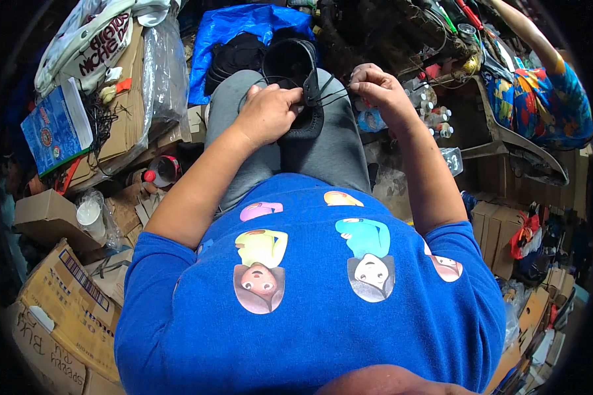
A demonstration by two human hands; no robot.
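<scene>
Across my lap lies a black shoe, its opening facing up and away from me. My left hand is closed on the shoe's near left side, fingertips at the lacing. To the right, my right hand pinches a thin black shoelace that stretches from the shoe. Loose loops of the lace hang between both hands. Whether the left fingers also hold lace is hidden.
A blue plastic sheet with black items lies beyond my knees. Cardboard and a blue book are at left. Several plastic bottles stand right of my legs. Another person's arm and colourful garment are at far right.
</scene>
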